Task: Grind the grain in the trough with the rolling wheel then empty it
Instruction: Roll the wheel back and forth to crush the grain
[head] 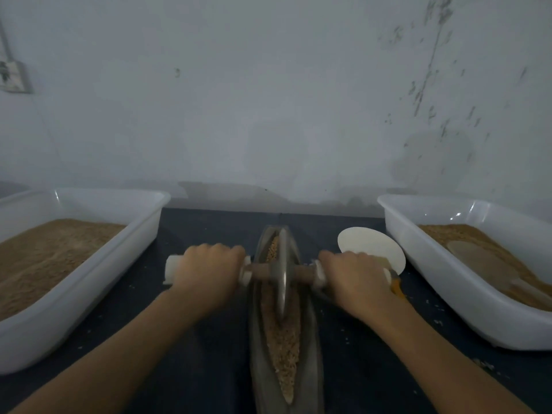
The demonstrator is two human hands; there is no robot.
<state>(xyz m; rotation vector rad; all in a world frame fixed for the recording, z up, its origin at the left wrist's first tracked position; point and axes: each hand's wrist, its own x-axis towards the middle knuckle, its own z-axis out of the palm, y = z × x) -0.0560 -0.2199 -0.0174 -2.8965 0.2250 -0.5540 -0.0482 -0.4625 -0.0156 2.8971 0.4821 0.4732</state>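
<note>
Grey metal makes up the boat-shaped trough [257,348], lying lengthwise at the middle of the dark bench [197,369], with tan grain [283,348] along its groove. The thin disc of the rolling wheel [282,276] stands on edge in it and looks heavy and rigid. Its wooden axle [301,271] carries white wrapped grips; the left hand [209,268] and right hand [352,277] each clench 1, the best hold. 2 smooth white plastic tubs [98,264] flank it.
</note>
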